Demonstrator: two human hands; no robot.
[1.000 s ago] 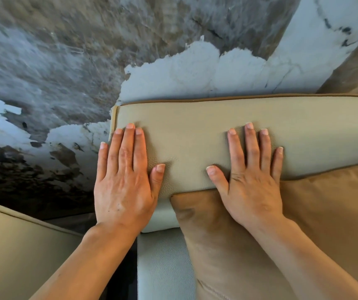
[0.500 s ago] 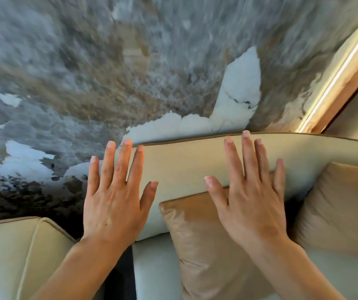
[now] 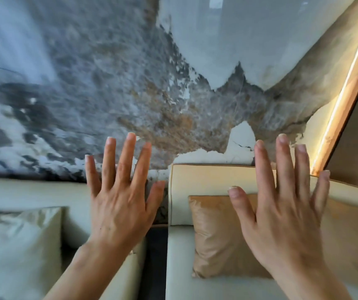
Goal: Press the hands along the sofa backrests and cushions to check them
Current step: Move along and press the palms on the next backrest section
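Your left hand (image 3: pixel 120 204) and right hand (image 3: pixel 282 215) are both raised with fingers spread, holding nothing. The cream backrest (image 3: pixel 208 180) stands against the marbled wall (image 3: pixel 108 94) beyond your right hand, a tan cushion (image 3: pixel 214 239) leaning on it.
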